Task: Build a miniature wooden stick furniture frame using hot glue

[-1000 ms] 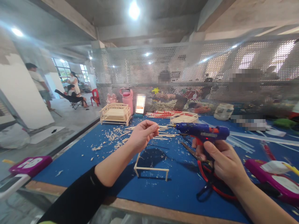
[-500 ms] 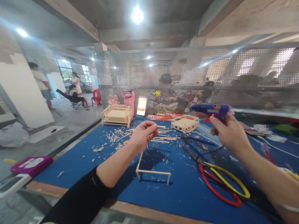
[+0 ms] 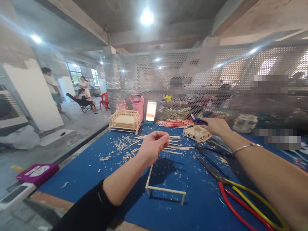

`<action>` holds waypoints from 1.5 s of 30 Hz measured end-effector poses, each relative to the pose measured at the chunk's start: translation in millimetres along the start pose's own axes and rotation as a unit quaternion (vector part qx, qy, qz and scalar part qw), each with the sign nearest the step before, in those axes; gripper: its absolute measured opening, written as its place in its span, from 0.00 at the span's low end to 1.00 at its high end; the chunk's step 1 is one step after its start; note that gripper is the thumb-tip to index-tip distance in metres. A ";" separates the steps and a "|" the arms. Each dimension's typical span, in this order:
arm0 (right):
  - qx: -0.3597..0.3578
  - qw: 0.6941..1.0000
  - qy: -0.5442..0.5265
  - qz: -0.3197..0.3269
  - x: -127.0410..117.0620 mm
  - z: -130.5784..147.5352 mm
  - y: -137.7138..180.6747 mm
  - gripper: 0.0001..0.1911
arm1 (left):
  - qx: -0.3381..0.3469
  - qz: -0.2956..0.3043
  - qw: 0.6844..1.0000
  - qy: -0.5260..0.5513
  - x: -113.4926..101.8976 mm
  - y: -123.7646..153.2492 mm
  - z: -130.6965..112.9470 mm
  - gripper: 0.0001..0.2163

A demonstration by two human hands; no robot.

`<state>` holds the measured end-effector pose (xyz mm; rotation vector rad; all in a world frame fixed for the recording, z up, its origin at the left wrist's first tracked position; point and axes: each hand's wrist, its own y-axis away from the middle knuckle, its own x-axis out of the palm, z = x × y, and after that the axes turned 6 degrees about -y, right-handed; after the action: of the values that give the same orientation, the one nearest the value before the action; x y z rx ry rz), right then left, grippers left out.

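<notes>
My left hand (image 3: 154, 146) hovers above the blue mat (image 3: 134, 195) with its fingers pinched together; what they pinch is too small to name. Just below it stands a small frame of thin wooden sticks (image 3: 166, 189). My right hand (image 3: 215, 125) reaches far out toward the mesh screen, closed on the blue glue gun (image 3: 198, 121), only its tip showing. A small stick-built tray (image 3: 197, 133) sits right under that hand.
A stick-built miniature sofa (image 3: 125, 121) and a pink jug (image 3: 137, 104) stand at the mat's far left. Loose sticks (image 3: 173, 148) and wood chips (image 3: 120, 147) litter the middle. Scissors and red and yellow loops (image 3: 240, 195) lie at right. People sit behind the mesh screen (image 3: 216, 80).
My right hand carried the glue gun from close in front of me up and away to the far side of the mat. The left hand stayed pinched in place.
</notes>
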<state>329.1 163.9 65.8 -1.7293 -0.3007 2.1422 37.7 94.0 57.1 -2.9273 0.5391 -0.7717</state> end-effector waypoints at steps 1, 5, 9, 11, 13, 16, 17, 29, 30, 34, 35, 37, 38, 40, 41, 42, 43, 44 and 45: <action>0.002 1.000 0.002 0.007 2.6 2.0 -0.4 0.16 | -0.001 -0.002 1.000 -0.001 -0.1 -0.4 0.4 0.13; 0.012 1.000 -0.005 0.009 0.9 15.8 0.4 0.14 | -0.031 0.004 0.999 -0.007 -0.6 -0.4 0.4 0.11; 0.001 0.997 -0.047 -0.056 -12.0 42.5 20.8 0.17 | -0.064 0.002 0.998 0.003 2.3 2.2 -1.9 0.06; -0.023 0.993 -0.094 -0.067 -15.7 59.0 43.5 0.18 | -0.083 0.000 0.997 0.010 6.4 3.5 -3.9 0.06; -0.064 0.982 -0.176 -0.029 -15.0 74.9 71.7 0.16 | -0.099 0.005 0.995 0.013 11.7 3.8 -5.7 0.08; -0.130 0.871 -0.467 0.079 -7.3 93.3 111.0 0.19 | -0.118 0.020 0.993 0.006 19.5 2.0 -6.9 0.08; -0.126 0.835 -0.528 0.088 -4.1 97.7 120.3 0.21 | -0.122 0.025 0.992 0.002 21.5 1.1 -6.7 0.08; -0.015 0.931 -0.358 0.070 -2.0 79.8 171.1 0.29 | -0.146 0.016 0.989 -0.027 27.4 -0.3 -6.0 0.07; -0.031 0.961 -0.264 0.075 -0.2 69.1 186.9 0.30 | -0.141 0.007 0.990 -0.028 26.3 -1.4 -7.8 0.07; -0.041 0.996 -0.026 0.074 16.0 26.8 238.1 0.26 | -0.128 -0.010 0.991 -0.041 20.4 -7.3 -11.8 0.07; -0.047 0.996 -0.007 0.075 20.0 18.5 242.0 0.27 | -0.127 -0.010 0.991 -0.045 18.9 -8.5 -11.9 0.07; -0.061 0.995 0.010 0.080 23.7 6.8 237.2 0.27 | -0.126 -0.011 0.991 -0.050 16.1 -9.6 -11.5 0.07; -0.064 0.994 0.013 0.083 22.4 4.0 229.6 0.27 | -0.125 -0.010 0.991 -0.051 15.0 -9.7 -11.3 0.07; -0.062 0.995 -0.004 0.084 12.5 6.1 208.1 0.26 | -0.128 -0.005 0.990 -0.055 14.0 -9.6 -11.0 0.07; -0.056 0.995 -0.027 0.075 5.0 11.3 195.7 0.25 | -0.131 -0.001 0.990 -0.058 14.3 -9.6 -10.9 0.06; -0.050 0.995 -0.067 0.058 -3.1 19.2 183.0 0.24 | -0.135 0.004 0.989 -0.061 15.4 -10.0 -10.7 0.06; -0.056 0.990 -0.125 0.031 -10.8 29.4 170.5 0.24 | -0.140 0.011 0.988 -0.063 17.2 -10.9 -10.4 0.06; -0.058 0.980 -0.192 0.001 -17.1 41.2 158.6 0.23 | -0.144 0.018 0.987 -0.065 19.5 -12.1 -9.9 0.06; -0.057 0.962 -0.266 -0.012 -21.3 53.7 147.8 0.22 | -0.148 0.025 0.987 -0.065 22.0 -13.7 -9.2 0.06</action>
<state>258.5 24.3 39.3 -1.1588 -0.5899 2.5845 55.4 99.4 77.5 -3.1870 0.7730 -0.5296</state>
